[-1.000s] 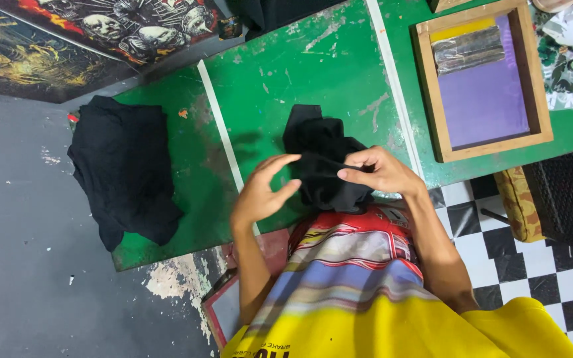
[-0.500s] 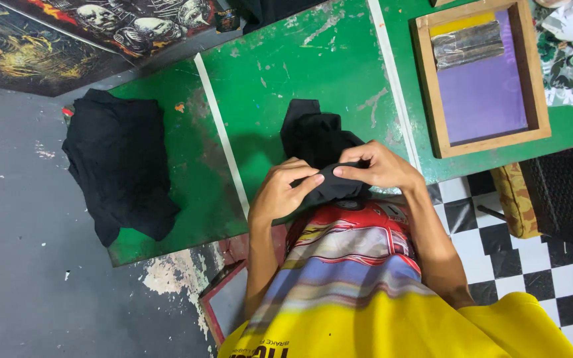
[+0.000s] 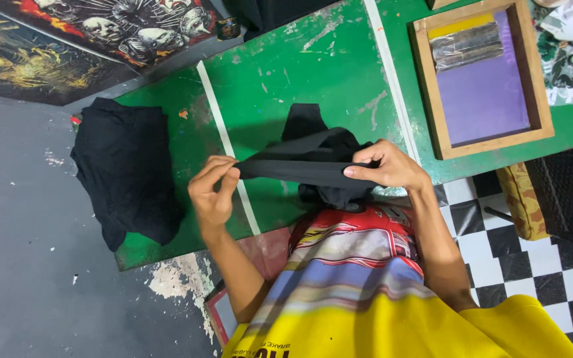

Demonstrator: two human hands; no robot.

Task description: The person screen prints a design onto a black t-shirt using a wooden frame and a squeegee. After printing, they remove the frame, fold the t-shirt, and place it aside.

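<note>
A black garment (image 3: pixel 313 152) lies bunched on the green table (image 3: pixel 280 79) just in front of me. My left hand (image 3: pixel 212 189) pinches one end of a fold of it, and my right hand (image 3: pixel 386 166) pinches the other end. The black cloth is pulled taut between them above the table's near edge. The rest of the garment hangs and piles under the stretched fold.
A pile of black cloth (image 3: pixel 127 172) sits on the table's left end. A wooden-framed printing screen (image 3: pixel 482 79) with purple mesh lies at the right. Printed artwork (image 3: pixel 101 33) leans at the top left. Checkered floor (image 3: pixel 538 278) and a dark crate (image 3: pixel 572 192) are at the right.
My hands have moved apart, the left one going left, stretching the black cloth into a taut band where it was bunched between them before.
</note>
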